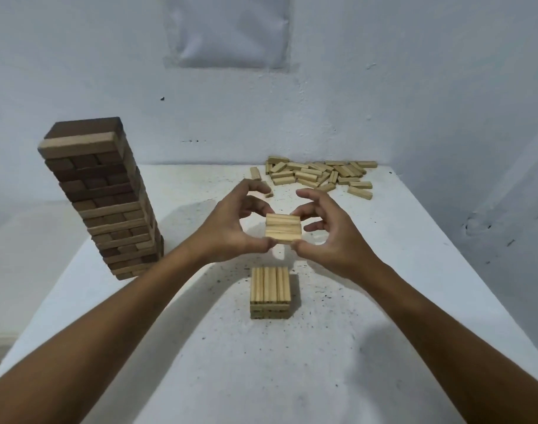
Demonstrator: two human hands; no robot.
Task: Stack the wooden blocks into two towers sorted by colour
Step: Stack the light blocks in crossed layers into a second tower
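Both hands, left (231, 228) and right (332, 237), pinch a row of pale wooden blocks (283, 228) above the low pale stack (270, 290); the tall dark tower (102, 197) looks mostly built, the loose pale pile (319, 175) remains

Hands: my left hand (231, 228) and right hand (332, 234) pinch a row of pale blocks (283, 229) between them, above the table (384, 301).
Below: short pale stack (270, 292), apart from the row.
Left: tall tower (102, 197), mostly dark.
Far: loose pile (319, 175).
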